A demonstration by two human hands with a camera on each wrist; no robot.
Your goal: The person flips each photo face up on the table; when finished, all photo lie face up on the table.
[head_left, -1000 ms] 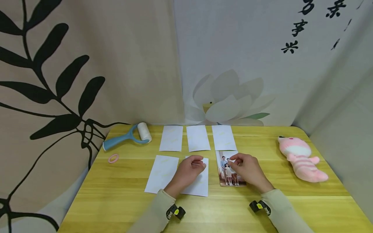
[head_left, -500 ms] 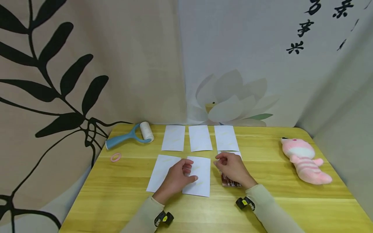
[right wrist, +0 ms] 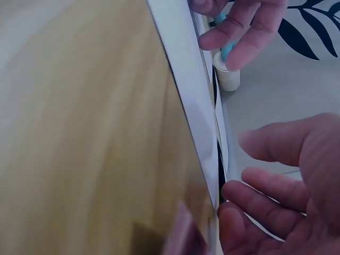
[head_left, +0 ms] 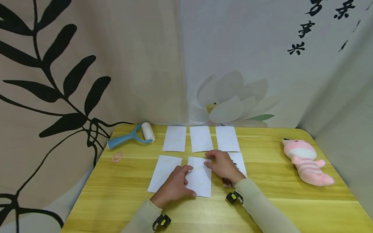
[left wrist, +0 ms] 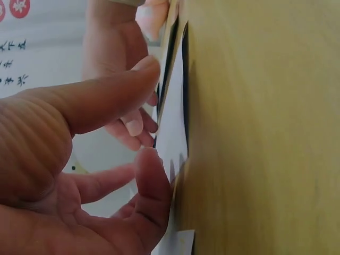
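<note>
Card (head_left: 201, 185) lies on the table (head_left: 291, 207) in the near row's middle, the left hand (head_left: 174, 183) at its left edge, the right hand (head_left: 223, 164) at its far right corner, thumbs and fingers apart; right, a half-hidden photo (head_left: 228, 183).

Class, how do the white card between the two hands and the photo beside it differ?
The white card looks plain with faint yellowish marks; the photo shows brownish printed colour. The white card is mostly visible; the right hand blocks much of the photo. Both rest on the wooden table.
</note>
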